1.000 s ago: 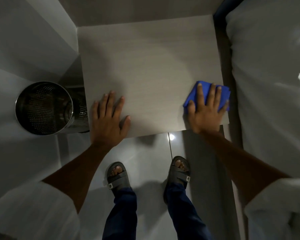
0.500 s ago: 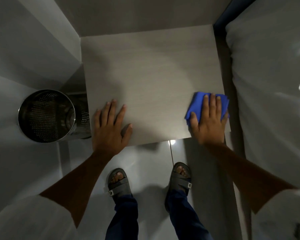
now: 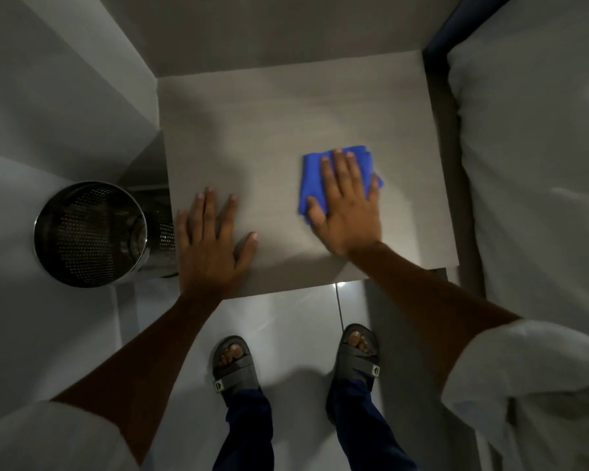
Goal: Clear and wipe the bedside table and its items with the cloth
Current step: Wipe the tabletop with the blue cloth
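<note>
Right hand (image 3: pixel 345 212) lies flat, palm down, fingers extended and slightly spread, pressing the blue cloth (image 3: pixel 315 180) onto the table (image 3: pixel 286 124); it grips nothing, only bearing down on the fabric. Cloth is folded, sits right of centre on the top, and shows past the fingertips and on the thumb side. Left hand (image 3: pixel 209 246) is likewise open and flat, palm on the table at its near left corner, thumb spread toward the middle, holding nothing. Both hands rest well apart on the surface. Table top is pale, wood-grained, set against the wall. Perforated metal bin (image 3: pixel 89 232) stands on the floor just beside the table's left edge. Bed (image 3: pixel 530 164) with white bedding runs along the right side. Two sandalled feet stand on glossy tile below the near edge.
</note>
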